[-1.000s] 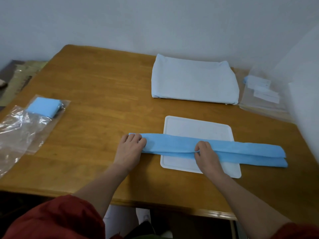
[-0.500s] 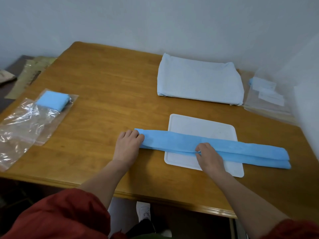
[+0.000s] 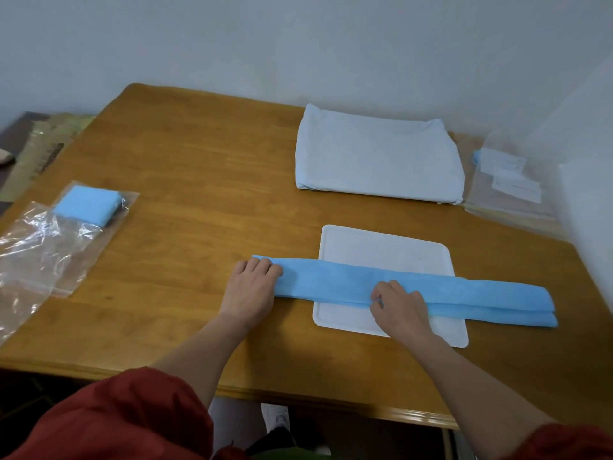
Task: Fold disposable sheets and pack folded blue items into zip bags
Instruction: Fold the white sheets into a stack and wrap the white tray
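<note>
One wooden table (image 3: 185, 207), pale wall (image 3: 298, 44) behind, one blue sheet (image 3: 331, 280). Left hand (image 3: 250, 287) grips its end; right hand (image 3: 399, 307) pinches its edge

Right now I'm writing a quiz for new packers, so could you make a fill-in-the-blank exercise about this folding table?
1. The long strip lying across the white tray is ____ in colour.
2. The left hand grips the strip's ____ end.
3. The small folded blue item sits inside a clear plastic ____ on the table.
Missing words: blue; left; bag.
</note>
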